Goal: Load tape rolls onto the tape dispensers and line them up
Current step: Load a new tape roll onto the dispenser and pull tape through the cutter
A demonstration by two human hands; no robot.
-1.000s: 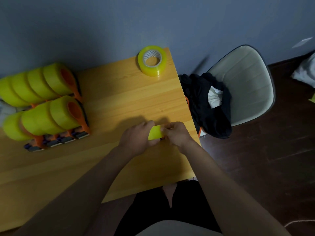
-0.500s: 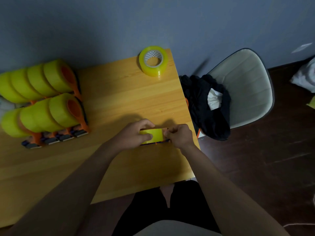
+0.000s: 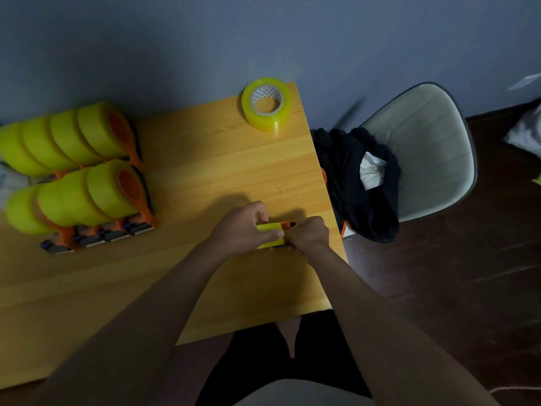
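Observation:
A yellow tape roll [image 3: 268,229] sits on an orange dispenser [image 3: 286,225] near the wooden table's right edge, mostly hidden by my hands. My left hand [image 3: 243,228] grips the roll from the left, thumb across its front. My right hand [image 3: 307,234] pinches the dispenser's right end, fingers curled. A loose yellow tape roll [image 3: 266,104] lies flat at the table's far right corner. Two rows of loaded orange dispensers [image 3: 87,183] with several yellow rolls stand at the left.
The wooden table [image 3: 205,171] meets a grey wall at the back. A white chair [image 3: 424,148] with black clothing [image 3: 351,177] stands close to the table's right edge. Dark wood floor lies to the right.
Both hands stay on the roll and dispenser. My left hand's fingers have shifted further over the roll, and an orange part of the dispenser now shows beside my right hand.

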